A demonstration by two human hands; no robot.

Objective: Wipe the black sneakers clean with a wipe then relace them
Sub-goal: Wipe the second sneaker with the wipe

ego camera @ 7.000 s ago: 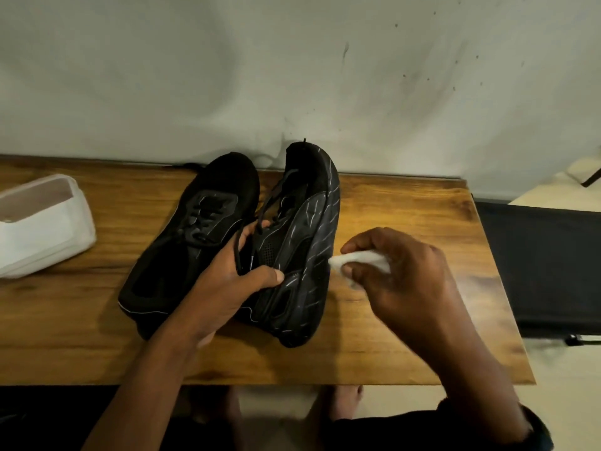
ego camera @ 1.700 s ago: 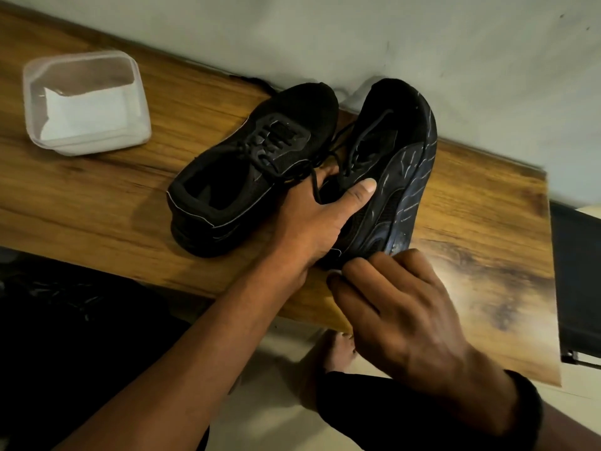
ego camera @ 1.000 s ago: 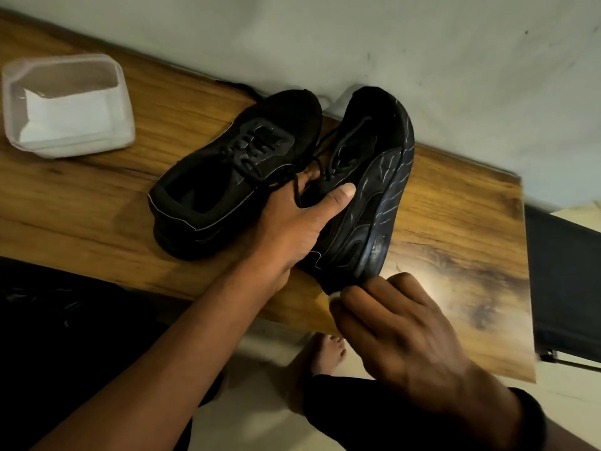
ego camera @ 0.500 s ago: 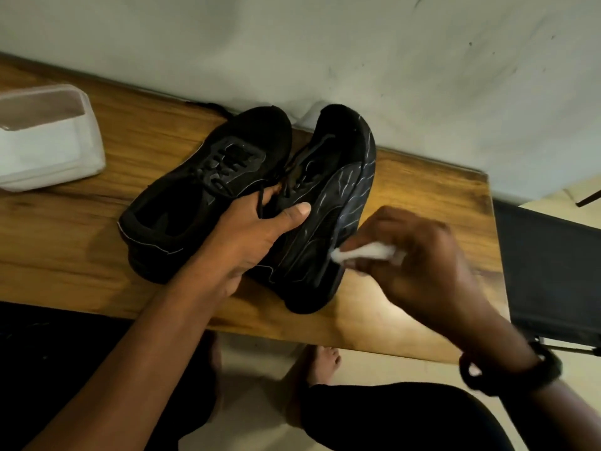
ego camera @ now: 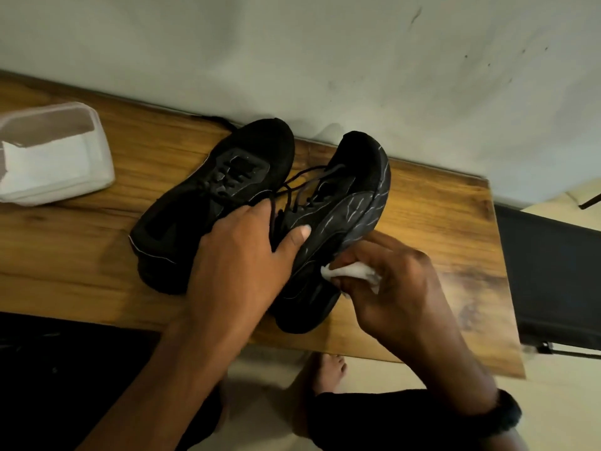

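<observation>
Sneakers (ego camera: 328, 229) centre frame; left hand (ego camera: 240, 258) grips the tilted one; right hand (ego camera: 387, 288) pinches wipe (ego camera: 351, 271) against its sole.

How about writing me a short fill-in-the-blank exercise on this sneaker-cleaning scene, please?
The right hand presses a white ____ against the tilted sneaker.
The left hand grips the same sneaker beside its loose ____.
The other sneaker, also ____ in colour, rests on the table.
Missing words: wipe; laces; black.

My right hand (ego camera: 396, 288) now presses the wipe (ego camera: 351, 271) against the tilted sneaker (ego camera: 344, 206) nearer its heel than half a second ago, and that sneaker's toe has swung right.
</observation>
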